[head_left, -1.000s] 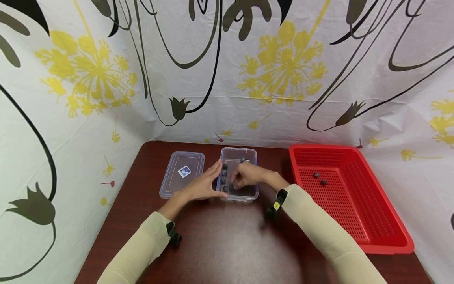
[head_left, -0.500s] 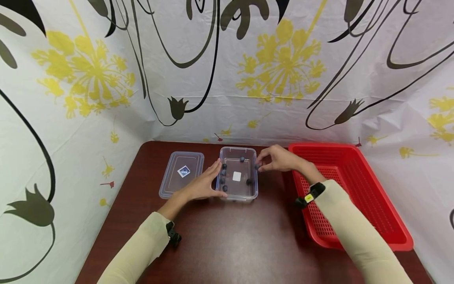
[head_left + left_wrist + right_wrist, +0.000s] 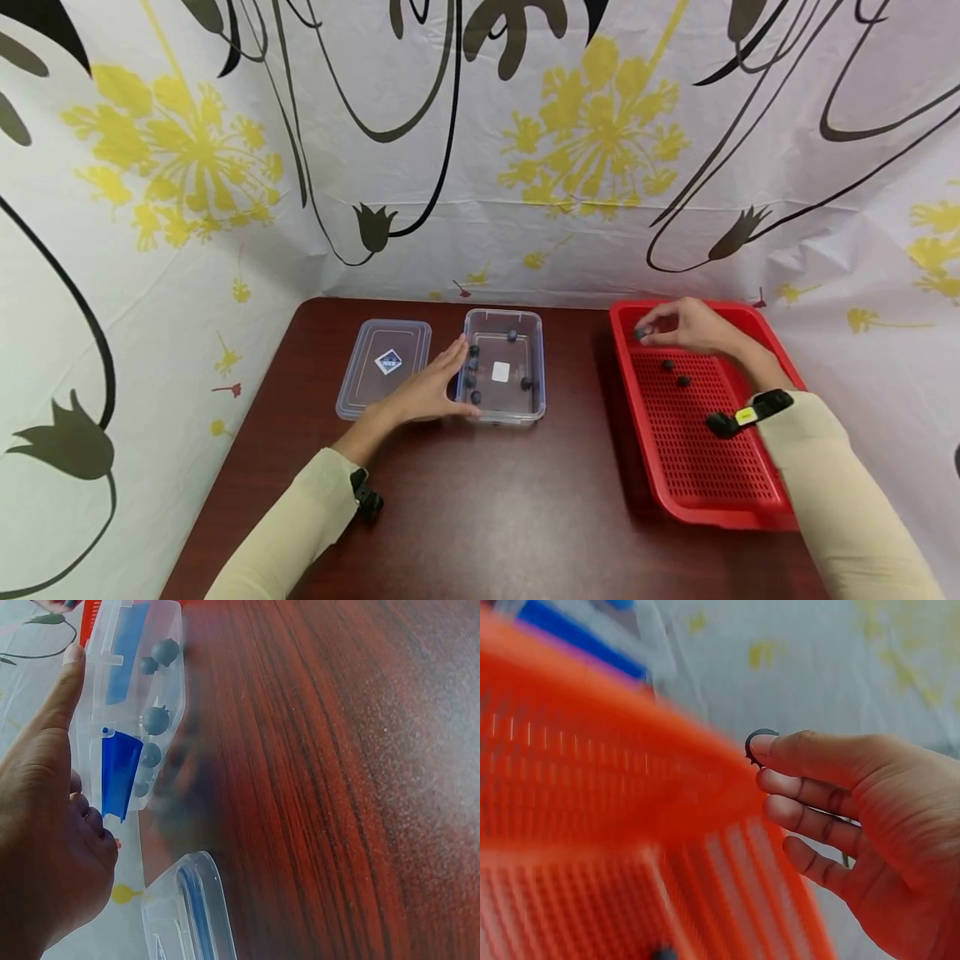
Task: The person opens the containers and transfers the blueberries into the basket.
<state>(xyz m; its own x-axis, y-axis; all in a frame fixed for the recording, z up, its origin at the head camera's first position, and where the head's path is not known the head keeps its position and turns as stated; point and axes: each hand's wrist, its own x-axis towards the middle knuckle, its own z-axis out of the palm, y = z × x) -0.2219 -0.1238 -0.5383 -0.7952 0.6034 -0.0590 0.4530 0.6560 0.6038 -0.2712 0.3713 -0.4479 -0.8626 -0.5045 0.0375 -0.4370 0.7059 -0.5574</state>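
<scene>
A clear plastic box (image 3: 517, 408) stands at mid-table in the head view, with several blueberries inside. Most line its left side; one (image 3: 512, 336) lies near the back, another (image 3: 526, 383) toward the right. My left hand (image 3: 423, 392) rests against the box's left side, fingers straight, thumb at the front corner. My right hand (image 3: 697, 327) pinches one blueberry (image 3: 751, 747) between thumb and fingertips over the back of a red plastic basket (image 3: 720, 515). Two more blueberries, one farther back (image 3: 667, 365) and one nearer (image 3: 683, 382), lie on the basket floor.
Left of the box a clear lid (image 3: 360, 387) with a blue and white label lies flat on the dark wood table (image 3: 480, 517). Patterned cloth (image 3: 562, 258) hangs behind the table and along its sides. The basket's raised rim stands between box and basket floor.
My right hand has lifted a blueberry out of the box and carried it right, over the basket. The left hand has stayed at the box.
</scene>
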